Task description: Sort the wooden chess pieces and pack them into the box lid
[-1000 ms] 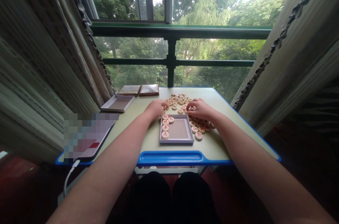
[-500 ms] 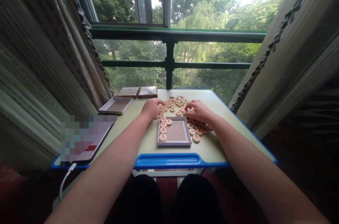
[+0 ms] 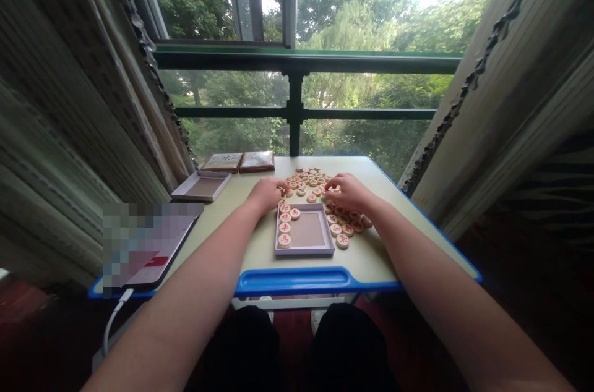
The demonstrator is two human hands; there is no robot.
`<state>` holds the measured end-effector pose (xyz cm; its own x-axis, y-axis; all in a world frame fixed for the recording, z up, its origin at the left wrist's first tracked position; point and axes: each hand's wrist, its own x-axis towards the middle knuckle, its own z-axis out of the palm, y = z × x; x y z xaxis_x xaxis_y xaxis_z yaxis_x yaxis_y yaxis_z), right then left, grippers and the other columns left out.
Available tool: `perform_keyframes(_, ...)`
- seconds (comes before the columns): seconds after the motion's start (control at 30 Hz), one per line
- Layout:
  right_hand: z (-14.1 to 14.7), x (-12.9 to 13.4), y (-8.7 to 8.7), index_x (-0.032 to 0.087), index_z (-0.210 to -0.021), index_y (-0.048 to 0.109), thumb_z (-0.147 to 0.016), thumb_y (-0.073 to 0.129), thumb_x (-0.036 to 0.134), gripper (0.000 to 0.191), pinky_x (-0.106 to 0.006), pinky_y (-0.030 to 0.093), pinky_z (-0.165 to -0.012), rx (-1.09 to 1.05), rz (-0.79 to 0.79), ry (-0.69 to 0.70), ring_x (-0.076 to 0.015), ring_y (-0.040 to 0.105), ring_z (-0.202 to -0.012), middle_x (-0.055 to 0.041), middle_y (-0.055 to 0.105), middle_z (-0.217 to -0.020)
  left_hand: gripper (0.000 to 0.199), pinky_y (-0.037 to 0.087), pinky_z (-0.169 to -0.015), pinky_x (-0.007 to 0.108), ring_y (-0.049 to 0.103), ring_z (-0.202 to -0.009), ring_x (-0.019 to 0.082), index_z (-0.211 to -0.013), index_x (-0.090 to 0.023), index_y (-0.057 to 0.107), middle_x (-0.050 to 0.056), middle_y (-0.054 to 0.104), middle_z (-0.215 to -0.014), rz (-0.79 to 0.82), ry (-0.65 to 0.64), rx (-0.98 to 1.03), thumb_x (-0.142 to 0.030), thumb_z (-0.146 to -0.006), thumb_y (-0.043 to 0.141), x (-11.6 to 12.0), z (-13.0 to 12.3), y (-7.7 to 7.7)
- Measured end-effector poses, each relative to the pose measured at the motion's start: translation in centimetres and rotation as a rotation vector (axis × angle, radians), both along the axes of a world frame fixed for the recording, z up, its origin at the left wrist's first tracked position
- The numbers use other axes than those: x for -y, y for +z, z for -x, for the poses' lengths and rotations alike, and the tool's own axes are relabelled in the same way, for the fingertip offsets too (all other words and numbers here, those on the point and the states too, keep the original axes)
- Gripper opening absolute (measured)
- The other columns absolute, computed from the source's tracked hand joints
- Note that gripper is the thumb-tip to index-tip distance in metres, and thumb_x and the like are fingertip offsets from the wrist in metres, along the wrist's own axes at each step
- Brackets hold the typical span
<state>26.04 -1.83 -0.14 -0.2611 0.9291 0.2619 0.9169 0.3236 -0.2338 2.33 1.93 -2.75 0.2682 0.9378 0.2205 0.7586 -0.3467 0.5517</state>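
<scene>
Our table (image 3: 223, 231) carries round pieces (image 3: 342, 241), a near-centre tray (image 3: 305, 252), a far-left tray (image 3: 202, 187) and a left tablet (image 3: 180, 232).

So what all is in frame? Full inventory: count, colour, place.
Table: one, pale top, blue edge, centre
Near tray: one, whitish, table front
Pieces in it: at least five, pale, red characters
Loose pieces: uncountable, pale, beyond and right
Far tray: one, whitish, left
Flat packs: two, brown-edged, far left
Device: one, partly pixelated, left
Cable: one, white, beside it
Curtains: greyish, both sides
Railing: green, window
Trees: green, outside
Floor: dark red
Shoes: two, whitish, below
Legs: two, black-clad
Arms: two, bare
Hands: two, at pieces
</scene>
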Motion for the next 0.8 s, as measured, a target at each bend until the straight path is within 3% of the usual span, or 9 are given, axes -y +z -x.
perform_keyframes(0.3, 0.2, 0.4, 0.4, 0.022, -0.087, 0.070, -0.072, 0.060, 0.033, 0.022, -0.027, 0.040, -0.083, -0.016, 0.102, 0.055, -0.0205, 0.053, -0.094, -0.0059, 0.063, -0.094, 0.041, 0.044, -0.078, 0.024, 0.060, -0.088, 0.018, -0.092, -0.019, 0.071, 0.003, 0.069, -0.097, -0.022, 0.001, -0.026, -0.008, -0.067, 0.040, 0.4, -0.2, 0.4)
perform_keyframes(0.47, -0.9, -0.2, 0.3, 0.020, -0.094, 0.070, -0.077, 0.050, 0.023, 0.026, -0.024, 0.040, -0.076, -0.049, 0.042, -0.098, -0.0162, 0.055, -0.083, -0.0070, 0.062, -0.093, 0.042, 0.043, -0.084, 0.028, 0.059, -0.098, 0.021, -0.103, -0.018, 0.067, 0.007, 0.066, -0.107, -0.006, 0.051, -0.102, -0.012, -0.071, 0.041, 0.0, 0.1, 0.0)
perform_keyframes(0.57, -1.1, -0.7, -0.5, 0.019, -0.099, 0.069, -0.078, 0.048, 0.025, 0.029, -0.027, 0.039, -0.078, 0.003, 0.001, -0.189, -0.0190, 0.053, -0.088, -0.0090, 0.062, -0.098, 0.042, 0.044, -0.082, 0.026, 0.060, -0.096, 0.019, -0.103, -0.019, 0.067, 0.006, 0.067, -0.105, -0.009, 0.067, -0.092, -0.012, -0.072, 0.040, -0.1, 0.1, -0.1)
perform_keyframes(0.7, -0.1, -0.9, -1.4, 0.024, -0.101, 0.068, -0.083, 0.044, 0.037, 0.032, -0.031, 0.035, -0.086, 0.061, -0.030, -0.111, -0.0209, 0.050, -0.094, -0.0067, 0.063, -0.105, 0.041, 0.042, -0.087, 0.026, 0.058, -0.101, 0.020, -0.105, -0.017, 0.066, 0.007, 0.066, -0.108, -0.052, 0.105, -0.128, -0.015, -0.075, 0.039, 0.0, 0.0, 0.0)
perform_keyframes(0.8, 0.7, -0.9, -1.4, 0.023, -0.094, 0.070, -0.084, 0.043, 0.038, 0.032, -0.031, 0.036, -0.081, 0.076, -0.021, -0.093, -0.0205, 0.051, -0.090, -0.0064, 0.066, -0.099, 0.039, 0.040, -0.091, 0.026, 0.057, -0.104, 0.021, -0.106, -0.018, 0.066, 0.007, 0.066, -0.110, -0.062, 0.110, -0.168, -0.018, -0.077, 0.039, 0.0, -0.1, 0.3)
